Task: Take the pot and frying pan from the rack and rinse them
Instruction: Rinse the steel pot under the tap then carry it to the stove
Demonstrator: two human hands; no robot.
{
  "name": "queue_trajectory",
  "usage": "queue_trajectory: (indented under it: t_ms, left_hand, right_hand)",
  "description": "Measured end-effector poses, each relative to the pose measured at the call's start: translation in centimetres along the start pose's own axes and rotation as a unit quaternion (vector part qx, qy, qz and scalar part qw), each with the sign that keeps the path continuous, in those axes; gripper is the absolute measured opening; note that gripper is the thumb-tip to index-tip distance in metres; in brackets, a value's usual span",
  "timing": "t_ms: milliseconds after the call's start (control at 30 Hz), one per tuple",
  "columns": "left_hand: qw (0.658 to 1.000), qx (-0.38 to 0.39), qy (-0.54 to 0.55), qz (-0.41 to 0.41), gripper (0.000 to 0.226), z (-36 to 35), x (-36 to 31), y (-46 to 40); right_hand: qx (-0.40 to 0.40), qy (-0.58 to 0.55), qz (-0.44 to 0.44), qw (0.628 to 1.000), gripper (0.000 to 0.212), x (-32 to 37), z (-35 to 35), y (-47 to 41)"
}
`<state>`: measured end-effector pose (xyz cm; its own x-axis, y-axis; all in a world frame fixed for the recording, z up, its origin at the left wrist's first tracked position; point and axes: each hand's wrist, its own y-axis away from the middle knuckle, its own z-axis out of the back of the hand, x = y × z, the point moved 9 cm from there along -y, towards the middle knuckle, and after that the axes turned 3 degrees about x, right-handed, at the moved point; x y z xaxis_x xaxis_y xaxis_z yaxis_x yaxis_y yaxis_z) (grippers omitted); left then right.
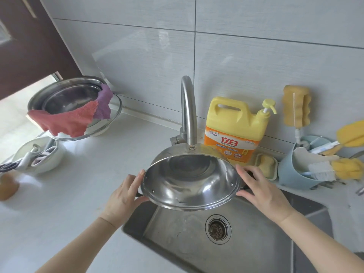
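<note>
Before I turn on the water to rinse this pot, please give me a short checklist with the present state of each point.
1. Both hands hold the pot: left hand and right hand grip opposite sides. Ok.
2. Pot under the faucet spout. Ok.
3. Pot over the sink. Ok.
4. Pot opening tilted toward the person, so water may spill. Not ok.
5. Water running: none visible. Ok.
6. Drain clear: cannot tell.

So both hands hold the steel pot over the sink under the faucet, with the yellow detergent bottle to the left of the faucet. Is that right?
Not quite: the head view shows the detergent bottle right of the faucet. The rest holds: left hand and right hand hold the pot over the sink.
</note>
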<state>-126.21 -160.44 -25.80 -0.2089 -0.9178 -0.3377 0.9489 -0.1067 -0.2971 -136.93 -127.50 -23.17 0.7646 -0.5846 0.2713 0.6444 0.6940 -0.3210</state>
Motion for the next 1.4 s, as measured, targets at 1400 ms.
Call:
queue_trajectory:
  t_ms: [1400]
  left_hand:
    - [0.983, -0.086, -0.033, -0.159, 0.108, 1.8, -10.2, -3.8]
  right_hand:
    - [-0.097, 0.068, -0.047, 0.992, 0.11, -0.8, 8.8, 8.6]
